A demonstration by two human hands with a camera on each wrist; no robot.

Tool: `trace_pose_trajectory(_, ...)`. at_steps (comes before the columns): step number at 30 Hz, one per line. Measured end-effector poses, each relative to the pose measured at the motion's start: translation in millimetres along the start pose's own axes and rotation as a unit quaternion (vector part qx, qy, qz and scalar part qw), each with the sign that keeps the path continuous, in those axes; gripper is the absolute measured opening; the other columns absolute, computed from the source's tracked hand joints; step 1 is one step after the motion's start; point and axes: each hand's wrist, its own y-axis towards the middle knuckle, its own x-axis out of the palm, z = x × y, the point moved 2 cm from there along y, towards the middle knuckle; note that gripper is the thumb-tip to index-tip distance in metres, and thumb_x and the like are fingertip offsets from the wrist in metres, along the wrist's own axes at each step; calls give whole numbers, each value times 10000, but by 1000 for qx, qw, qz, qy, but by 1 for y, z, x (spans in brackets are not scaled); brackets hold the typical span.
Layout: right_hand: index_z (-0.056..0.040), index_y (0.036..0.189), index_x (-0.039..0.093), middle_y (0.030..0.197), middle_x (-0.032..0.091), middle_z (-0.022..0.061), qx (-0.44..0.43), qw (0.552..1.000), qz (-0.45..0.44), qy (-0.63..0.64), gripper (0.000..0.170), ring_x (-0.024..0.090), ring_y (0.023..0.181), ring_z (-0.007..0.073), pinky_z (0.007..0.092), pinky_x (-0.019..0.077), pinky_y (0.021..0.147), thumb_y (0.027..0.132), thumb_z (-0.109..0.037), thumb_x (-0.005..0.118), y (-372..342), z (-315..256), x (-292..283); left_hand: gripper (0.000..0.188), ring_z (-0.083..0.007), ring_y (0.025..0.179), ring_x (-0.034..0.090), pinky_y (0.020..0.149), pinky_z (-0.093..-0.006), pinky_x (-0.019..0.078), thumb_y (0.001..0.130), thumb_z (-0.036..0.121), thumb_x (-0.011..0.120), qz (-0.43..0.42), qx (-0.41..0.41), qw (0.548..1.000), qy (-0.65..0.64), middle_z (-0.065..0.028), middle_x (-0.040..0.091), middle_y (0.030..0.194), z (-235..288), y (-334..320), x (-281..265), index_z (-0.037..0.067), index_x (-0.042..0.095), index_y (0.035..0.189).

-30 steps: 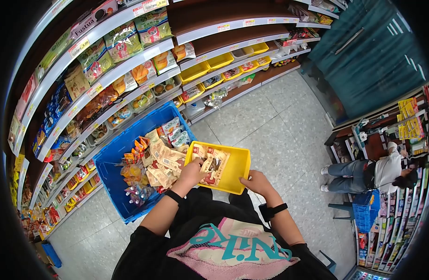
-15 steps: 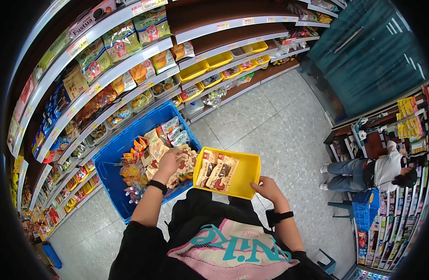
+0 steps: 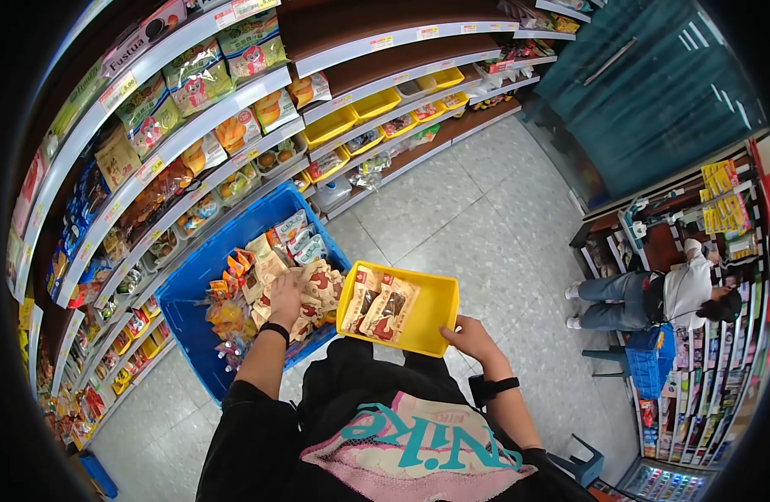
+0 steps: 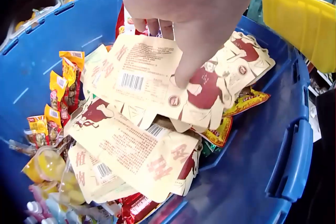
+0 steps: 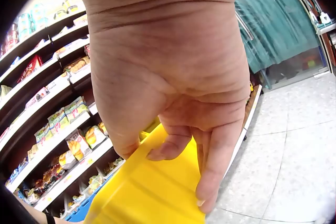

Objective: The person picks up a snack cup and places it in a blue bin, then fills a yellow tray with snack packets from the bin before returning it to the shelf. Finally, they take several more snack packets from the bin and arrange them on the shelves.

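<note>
My left hand (image 3: 285,301) is inside a large blue crate (image 3: 182,314), over a pile of beige snack packets. In the left wrist view its thumb lies on the face of a beige packet (image 4: 142,69) and the other fingers go behind the top edge, so it pinches the packet. My right hand (image 3: 473,337) holds a yellow bin (image 3: 435,301) by its right end, thumb on one side of the wall and fingers on the other. Several beige packets (image 3: 391,311) lie in the left part of that bin, whose left end overlaps the crate's edge.
Orange snack packets (image 4: 58,87), small white packets (image 3: 310,248) and clear tubs (image 4: 50,166) share the crate. Stocked shelves (image 3: 209,142) curve along the left. At right a person (image 3: 628,299) stands by another blue basket (image 3: 650,361). A stool (image 3: 582,464) stands at the lower right.
My left hand has gone from the packets in the yellow bin back to the crate and down onto its pile. The bin shifted right, then slightly back left, still in my right hand.
</note>
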Motion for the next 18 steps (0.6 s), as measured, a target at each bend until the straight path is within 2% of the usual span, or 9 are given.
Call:
trace_pose_trajectory(2,12,1022,669,908,684,218,-2,1000,1,-5,446,670,861,326,373,514,778,803,-375,634,2,-1,0,329,-258,1106,481,996,-399,348,630,140,743,-15,-16,1000,-9,-66,534,1120,-6,-6,-14,96,679,950)
trace_pose_trajectory(3,30,1028,661,878,690,195,-17,1000,2,-9,438,676,805,280,352,523,740,818,-353,632,3,0,0,329,-258,1106,481,996,-399,348,630,140,743,-13,-17,1000,-8,-66,534,1120,-8,-9,-23,96,679,950)
trace_pose_trajectory(5,49,1035,653,849,695,172,-32,999,3,-13,429,683,749,234,330,531,701,834,-330,630,4,1,1,103,-238,969,563,907,-371,408,734,175,709,77,-42,988,-129,-60,600,986,-12,-17,-47,93,682,791)
trace_pose_trajectory(6,51,1035,652,853,694,178,-33,999,6,-21,436,684,750,241,333,532,702,833,-335,628,5,0,1,103,-238,969,563,907,-371,408,734,175,709,77,-41,988,-129,-60,600,986,-11,-18,-58,93,682,791)
trace_pose_trajectory(8,53,1035,651,856,694,184,-35,999,9,-30,443,685,751,248,336,532,704,833,-341,626,5,-2,0,201,-225,815,619,783,-354,471,690,165,780,87,-161,913,-364,-79,635,913,-12,-18,-78,61,650,802)
trace_pose_trajectory(10,24,1039,656,926,682,220,-9,1000,-8,-13,456,669,863,329,373,514,777,807,-368,633,4,-5,0,177,-191,722,640,673,-308,498,729,79,769,161,-130,887,-412,-97,641,837,12,-21,-103,7,617,784)
trace_pose_trajectory(12,24,1038,657,923,682,221,-16,1000,-7,-12,457,669,861,329,372,515,774,806,-369,634,6,-6,3,98,-199,849,649,764,-309,498,754,-13,710,195,-63,779,-592,-96,655,909,37,-22,-118,24,634,803)
trace_pose_trajectory(16,25,1029,659,908,684,216,-25,999,-13,-14,456,671,848,327,368,518,759,803,-371,636,12,-8,8,216,-256,1152,545,983,-357,417,732,-112,624,128,154,834,-514,-103,607,1156,99,-28,-156,76,682,821)
trace_pose_trajectory(18,22,1027,660,901,684,215,-29,999,-14,-11,453,672,841,324,368,519,753,803,-371,635,11,-12,9,322,-287,1276,416,1079,-384,305,678,-127,610,73,187,840,-504,-100,490,1322,114,-28,-147,129,730,833)
